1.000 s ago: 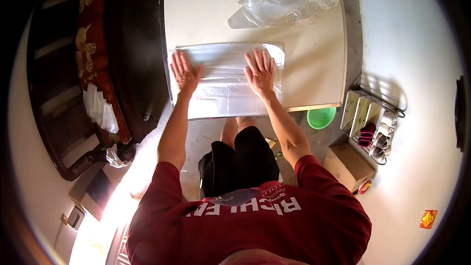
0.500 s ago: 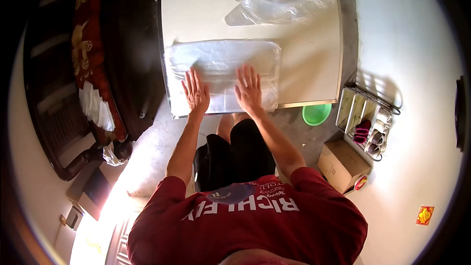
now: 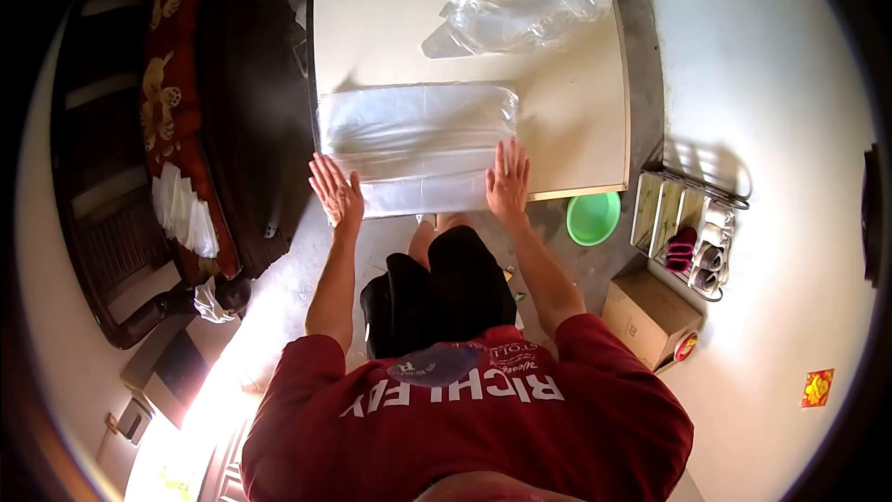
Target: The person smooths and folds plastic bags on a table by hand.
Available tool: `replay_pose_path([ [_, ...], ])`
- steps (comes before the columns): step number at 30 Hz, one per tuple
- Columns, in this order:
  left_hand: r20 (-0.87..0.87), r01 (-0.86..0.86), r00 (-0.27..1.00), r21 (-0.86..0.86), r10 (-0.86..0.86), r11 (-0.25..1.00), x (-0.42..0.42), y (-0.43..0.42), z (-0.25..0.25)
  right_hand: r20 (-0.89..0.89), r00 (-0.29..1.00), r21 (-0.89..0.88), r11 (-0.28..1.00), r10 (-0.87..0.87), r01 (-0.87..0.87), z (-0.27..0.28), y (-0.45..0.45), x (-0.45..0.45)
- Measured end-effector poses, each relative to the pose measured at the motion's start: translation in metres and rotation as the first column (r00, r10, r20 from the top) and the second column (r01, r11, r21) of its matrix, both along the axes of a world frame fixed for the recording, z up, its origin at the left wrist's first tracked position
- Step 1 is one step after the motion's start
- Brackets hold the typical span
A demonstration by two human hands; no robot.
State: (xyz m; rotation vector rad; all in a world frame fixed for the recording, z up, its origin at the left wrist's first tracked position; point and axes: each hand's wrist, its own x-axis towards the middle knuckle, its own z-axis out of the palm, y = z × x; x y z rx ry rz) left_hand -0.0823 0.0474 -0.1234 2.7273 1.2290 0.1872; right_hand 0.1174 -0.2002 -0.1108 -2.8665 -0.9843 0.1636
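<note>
A flat, clear plastic-wrapped bundle [image 3: 418, 135] lies near the front edge of the pale table [image 3: 576, 121], its film wrinkled across the middle. My left hand [image 3: 339, 193] rests palm down at the bundle's left front corner, fingers stretched out. At its right front side lies my right hand [image 3: 507, 181], also flat with fingers extended. Neither hand grips anything. What the clear film encloses, if anything, I cannot make out. Farther back on the table sits a crumpled heap of clear plastic film [image 3: 530, 5].
A green basin [image 3: 593, 217] stands on the floor by the table's right front corner. Farther right are a shoe rack [image 3: 662, 214] and a cardboard box [image 3: 646, 321]. A dark wooden bench [image 3: 79, 214] with a red patterned cover runs along the left.
My hands have spread apart from the middle of the bundle to its left and right sides. Wrinkles in the film now run across it. The view has shifted slightly.
</note>
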Motion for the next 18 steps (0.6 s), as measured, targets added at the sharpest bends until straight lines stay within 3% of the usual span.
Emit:
replay_pose_path([
  [2, -0.09, 0.132, 0.986, -0.068, -0.138, 0.989, 0.0, -0.018, 0.007, -0.104, 0.983, 0.17, 0.977, 0.15, -0.131, 0.015, 0.001, -0.02],
  [4, -0.103, 0.244, 0.959, -0.185, -0.266, 0.952, -0.009, -0.036, 0.008, -0.154, 0.97, 0.233, 0.961, 0.187, -0.149, -0.007, -0.008, -0.042],
  [5, -0.026, 0.211, 0.973, -0.315, -0.231, 0.925, -0.018, -0.04, 0.001, -0.208, 0.953, 0.288, 0.945, 0.222, -0.157, -0.016, -0.014, -0.051],
  [7, -0.044, 0.172, 0.981, -0.24, -0.188, 0.955, -0.026, -0.044, -0.007, -0.153, 0.962, 0.227, 0.956, 0.226, -0.188, -0.015, -0.024, -0.047],
  [10, -0.021, 0.214, 0.974, -0.255, -0.227, 0.943, -0.026, -0.038, -0.006, -0.071, 0.975, 0.307, 0.934, 0.212, -0.181, -0.026, -0.032, -0.038],
  [16, -0.063, 0.184, 0.974, -0.323, -0.216, 0.928, -0.017, -0.035, -0.017, -0.297, 0.936, 0.075, 0.982, 0.19, -0.176, -0.01, -0.022, -0.015],
  [18, -0.091, 0.157, 0.976, -0.348, -0.2, 0.924, -0.012, -0.036, -0.008, -0.319, 0.934, 0.27, 0.96, 0.162, -0.075, -0.01, -0.019, -0.015],
])
